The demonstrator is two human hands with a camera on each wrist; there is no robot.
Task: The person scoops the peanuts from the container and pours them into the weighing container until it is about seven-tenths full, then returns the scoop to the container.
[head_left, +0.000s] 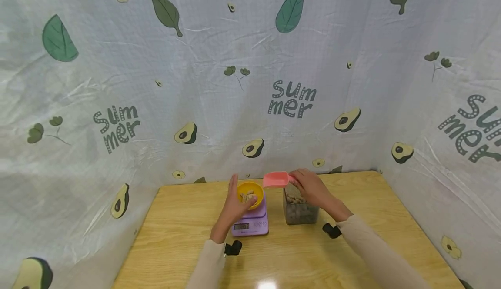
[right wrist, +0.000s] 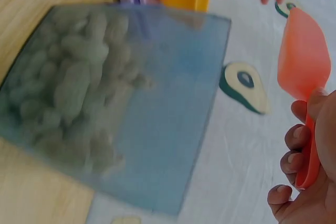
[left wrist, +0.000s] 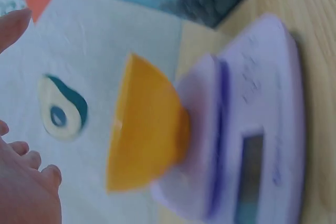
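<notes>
My right hand (head_left: 313, 188) grips the handle of a pink-red scoop (head_left: 276, 179), raised over the gap between the bowl and the box; no load shows in it. Below that hand stands a see-through box (head_left: 300, 216), partly filled with what look like unshelled peanuts (right wrist: 73, 72). A yellow bowl (head_left: 249, 185) with a few peanuts (head_left: 248, 196) in it sits on a lilac kitchen scale (head_left: 252, 229). Beside and above the bowl is my left hand (head_left: 231, 206), thumb and fingers spread. In the left wrist view, that hand (left wrist: 26, 182) is apart from the bowl (left wrist: 144, 129).
The scale's display (head_left: 241, 226) faces me, its digits too small to read. Everything stands on a light wooden table (head_left: 180, 237). A pale printed cloth (head_left: 219, 119) hangs behind the table and along both sides. The box is to the right of the scale.
</notes>
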